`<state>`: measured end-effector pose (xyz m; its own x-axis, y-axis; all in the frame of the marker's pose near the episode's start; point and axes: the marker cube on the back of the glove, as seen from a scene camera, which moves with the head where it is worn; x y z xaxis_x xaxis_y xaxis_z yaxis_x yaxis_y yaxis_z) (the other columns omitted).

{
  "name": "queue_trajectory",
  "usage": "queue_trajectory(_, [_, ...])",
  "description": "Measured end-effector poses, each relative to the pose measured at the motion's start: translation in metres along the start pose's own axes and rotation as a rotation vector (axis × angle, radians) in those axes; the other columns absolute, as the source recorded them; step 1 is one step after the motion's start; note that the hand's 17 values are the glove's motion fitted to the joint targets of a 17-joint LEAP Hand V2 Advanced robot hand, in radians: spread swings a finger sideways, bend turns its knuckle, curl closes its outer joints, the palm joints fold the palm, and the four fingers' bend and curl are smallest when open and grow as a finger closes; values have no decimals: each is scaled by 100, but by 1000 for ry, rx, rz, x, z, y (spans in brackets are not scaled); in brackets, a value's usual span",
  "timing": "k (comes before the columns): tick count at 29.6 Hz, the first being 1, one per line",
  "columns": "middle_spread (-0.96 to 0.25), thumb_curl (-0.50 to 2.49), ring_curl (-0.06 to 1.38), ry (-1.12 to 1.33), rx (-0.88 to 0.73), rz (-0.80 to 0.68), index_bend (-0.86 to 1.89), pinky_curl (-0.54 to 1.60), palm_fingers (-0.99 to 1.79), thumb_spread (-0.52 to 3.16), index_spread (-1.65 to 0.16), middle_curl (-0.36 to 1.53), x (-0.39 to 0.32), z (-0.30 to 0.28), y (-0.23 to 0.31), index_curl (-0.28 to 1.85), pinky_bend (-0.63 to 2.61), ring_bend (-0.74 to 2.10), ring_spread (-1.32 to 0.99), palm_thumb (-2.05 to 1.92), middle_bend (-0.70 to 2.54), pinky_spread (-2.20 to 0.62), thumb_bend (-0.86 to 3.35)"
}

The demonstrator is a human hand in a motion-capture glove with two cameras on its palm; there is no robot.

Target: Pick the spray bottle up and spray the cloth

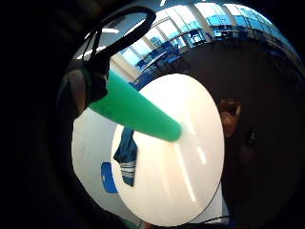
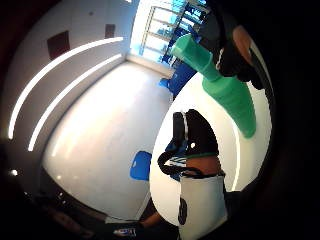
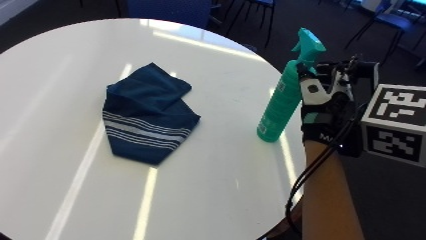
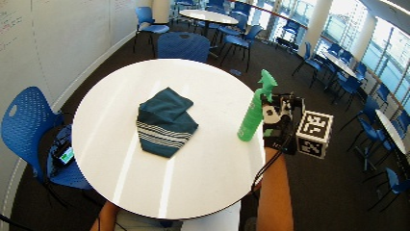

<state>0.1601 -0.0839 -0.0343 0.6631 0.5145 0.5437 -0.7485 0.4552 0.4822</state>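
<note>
Nearest to where I stand is the person's bare forearm (image 3: 329,195), reaching up along the table's right-hand edge to the gloved right hand (image 3: 324,107). That hand is wrapped around the upper body and neck of a green spray bottle (image 3: 283,100), with the fingers curled about it just below the trigger head. From the thumb side palm view, a gloved finger (image 2: 235,55) lies against the bottle's neck, and the green body runs down and away from the palm.

Bottle and table seem to meet: the bottle stands upright near the round white table's (image 3: 219,200) right edge, though I cannot tell whether its base touches the surface or sits just above it. Its nozzle sits at the top, turned toward the middle of the table.

Well apart from the bottle, toward the table's centre, lies a crumpled dark blue cloth (image 3: 146,112) with white stripes, flat on the tabletop. Blue chairs (image 4: 29,130) stand around the table.
</note>
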Motion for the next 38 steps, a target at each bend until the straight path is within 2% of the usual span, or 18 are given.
queue_trajectory(13, [-11,42,40,-12,-27,112,14,30,97,106,-31,42,18,13,-31,35,17,38,-14,78,31,0,-1])
queue_trajectory(25, [-14,50,40,-103,-78,182,26,26,107,89,-30,43,18,31,-49,42,10,35,-16,91,29,1,-1])
queue_trajectory(38, [-18,58,42,-173,66,119,27,29,131,65,-29,46,9,41,-58,48,28,41,-19,94,33,-10,-3])
